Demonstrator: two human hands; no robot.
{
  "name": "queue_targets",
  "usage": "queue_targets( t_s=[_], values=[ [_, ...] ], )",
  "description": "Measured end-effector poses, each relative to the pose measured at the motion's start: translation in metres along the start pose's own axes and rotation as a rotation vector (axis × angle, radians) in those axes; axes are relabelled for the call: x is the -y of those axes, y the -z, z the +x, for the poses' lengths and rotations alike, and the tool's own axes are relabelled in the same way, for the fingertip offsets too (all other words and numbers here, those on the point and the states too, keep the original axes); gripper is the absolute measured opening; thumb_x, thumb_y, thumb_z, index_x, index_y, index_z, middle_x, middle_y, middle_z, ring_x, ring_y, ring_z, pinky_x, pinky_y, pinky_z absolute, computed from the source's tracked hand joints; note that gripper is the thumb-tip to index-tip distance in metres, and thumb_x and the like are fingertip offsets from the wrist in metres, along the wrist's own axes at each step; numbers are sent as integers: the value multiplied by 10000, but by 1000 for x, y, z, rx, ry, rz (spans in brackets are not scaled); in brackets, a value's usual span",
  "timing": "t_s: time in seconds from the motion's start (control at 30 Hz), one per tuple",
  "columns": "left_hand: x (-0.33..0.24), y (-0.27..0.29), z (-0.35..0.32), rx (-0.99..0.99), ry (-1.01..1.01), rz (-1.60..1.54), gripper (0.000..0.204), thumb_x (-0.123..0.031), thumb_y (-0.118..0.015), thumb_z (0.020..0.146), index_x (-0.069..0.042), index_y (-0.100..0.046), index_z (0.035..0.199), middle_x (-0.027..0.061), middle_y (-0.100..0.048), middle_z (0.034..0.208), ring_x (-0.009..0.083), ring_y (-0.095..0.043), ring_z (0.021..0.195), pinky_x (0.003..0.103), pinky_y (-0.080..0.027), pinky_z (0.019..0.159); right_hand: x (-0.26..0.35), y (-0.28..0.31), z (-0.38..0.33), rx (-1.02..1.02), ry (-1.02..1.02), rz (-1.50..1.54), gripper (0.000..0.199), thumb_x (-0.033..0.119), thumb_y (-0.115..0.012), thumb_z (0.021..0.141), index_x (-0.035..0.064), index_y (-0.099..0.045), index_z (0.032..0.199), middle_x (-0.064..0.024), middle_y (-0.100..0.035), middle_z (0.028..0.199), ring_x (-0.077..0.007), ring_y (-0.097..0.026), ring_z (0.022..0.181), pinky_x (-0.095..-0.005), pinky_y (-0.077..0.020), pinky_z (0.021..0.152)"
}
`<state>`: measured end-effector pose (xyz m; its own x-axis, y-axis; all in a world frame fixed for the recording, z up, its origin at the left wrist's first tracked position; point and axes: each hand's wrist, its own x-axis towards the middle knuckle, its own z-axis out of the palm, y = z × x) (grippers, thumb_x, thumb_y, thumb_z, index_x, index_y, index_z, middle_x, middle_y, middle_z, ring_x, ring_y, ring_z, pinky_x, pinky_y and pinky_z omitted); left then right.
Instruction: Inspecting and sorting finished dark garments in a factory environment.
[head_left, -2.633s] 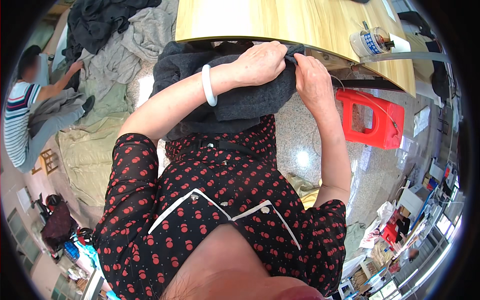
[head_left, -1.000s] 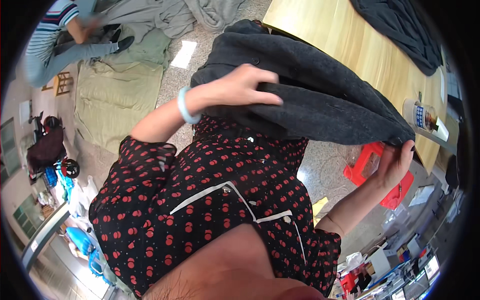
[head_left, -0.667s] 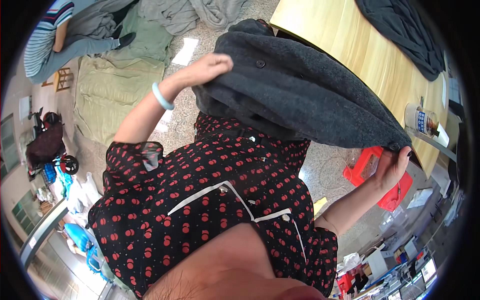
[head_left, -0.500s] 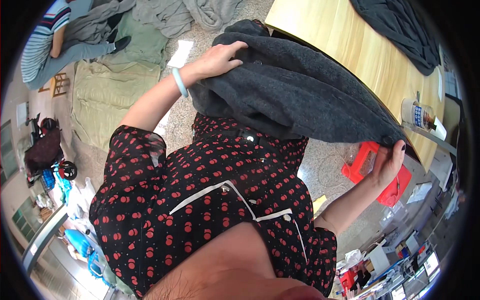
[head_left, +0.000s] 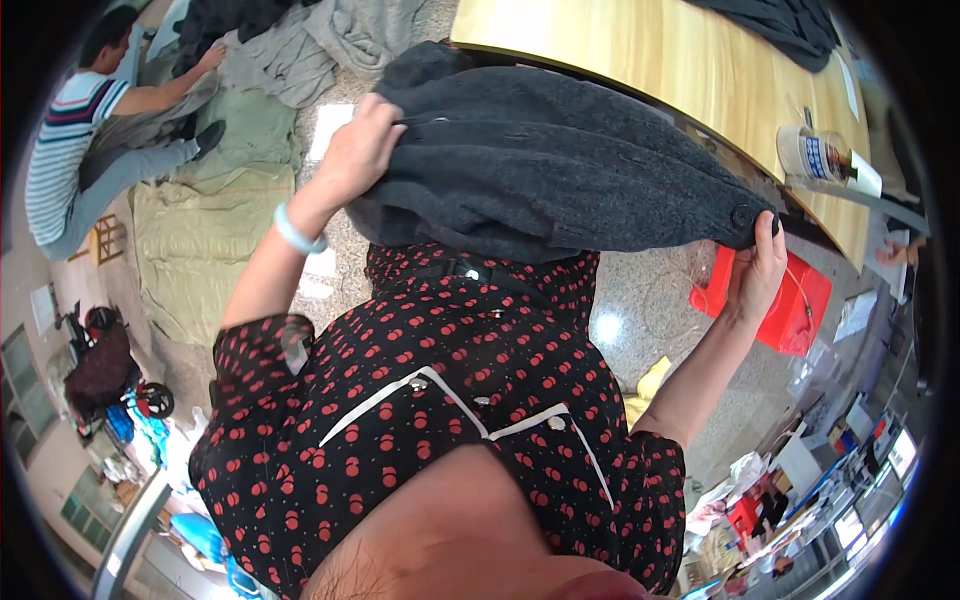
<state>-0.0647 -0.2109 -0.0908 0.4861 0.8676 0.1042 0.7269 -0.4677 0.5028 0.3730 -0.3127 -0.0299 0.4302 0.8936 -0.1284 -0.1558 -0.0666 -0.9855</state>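
A dark grey woolly coat point(head_left: 540, 165) is stretched sideways in front of my waist, held up with folds running along its length. My left hand point(head_left: 362, 148), with a pale bangle on the wrist, is closed on the cloth at the coat's left part. At the opposite end my right hand point(head_left: 757, 272) pinches a corner beside a large dark button point(head_left: 743, 215), its thumb on top. The coat's far side lies close against the edge of the wooden table point(head_left: 610, 35), and its underside is hidden.
A clear jar point(head_left: 812, 155) stands on the table, with dark cloth point(head_left: 785, 25) at its far end. Below my right hand is a red plastic stool point(head_left: 795, 305). At the left a person point(head_left: 75, 150) sits by green cloth point(head_left: 215, 250) and grey garments point(head_left: 280, 60) on the floor.
My left hand has closed on the coat, its fingers curling in from a looser, extended pose. The coat is spread flatter. At the left the seated person has reached toward the grey garments.
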Motion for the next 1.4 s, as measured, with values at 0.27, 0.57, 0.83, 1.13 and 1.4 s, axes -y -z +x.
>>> queue_targets(
  t_s=[0.27, 0.57, 0.83, 1.13, 1.4],
  values=[
    [-53, 117, -21, 39, 128, -733, 91, -77, -440, 847, -1, -474, 883, 19, -463, 855, 99, -424, 795, 215, -343, 719, 83, 37, -17, -32, 139, 63, 277, 190, -539, 863, -36, -534, 1022, -142, -594, 980, -208, -597, 867, -355, -472, 794],
    [35, -19, -25, 547, 319, -220, 121, -106, -525, 824, -4, -466, 852, 101, -479, 740, 192, -479, 704, 291, -396, 657, -114, 36, 19, -72, -158, -586, 214, 237, -617, 805, 29, -602, 855, 3, -598, 769, -92, -511, 663, -237, -411, 610],
    [-34, -28, 50, 333, 17, -244, 146, -149, -546, 797, -15, -543, 854, 139, -531, 803, 292, -549, 770, 350, -433, 689, -73, -39, 27, 281, 328, -982, 196, 186, -595, 791, 41, -595, 922, -113, -607, 889, -230, -592, 803, -302, -457, 731],
    [-91, -107, 107, 351, -203, -5, 361, -288, -675, 700, -33, -576, 936, 149, -535, 897, 309, -540, 867, 379, -433, 775, -82, -83, -3, 536, 304, -1097, 300, 195, -659, 712, 53, -555, 955, -89, -581, 828, -258, -542, 815, -353, -419, 765],
    [-96, -118, 100, 482, -226, -118, 207, -178, -654, 686, -18, -580, 797, 148, -567, 839, 308, -557, 857, 390, -439, 756, -88, -81, -20, 564, 497, -1009, 149, 128, -644, 716, 41, -613, 832, -95, -562, 753, -266, -545, 760, -348, -426, 722]
  ],
)
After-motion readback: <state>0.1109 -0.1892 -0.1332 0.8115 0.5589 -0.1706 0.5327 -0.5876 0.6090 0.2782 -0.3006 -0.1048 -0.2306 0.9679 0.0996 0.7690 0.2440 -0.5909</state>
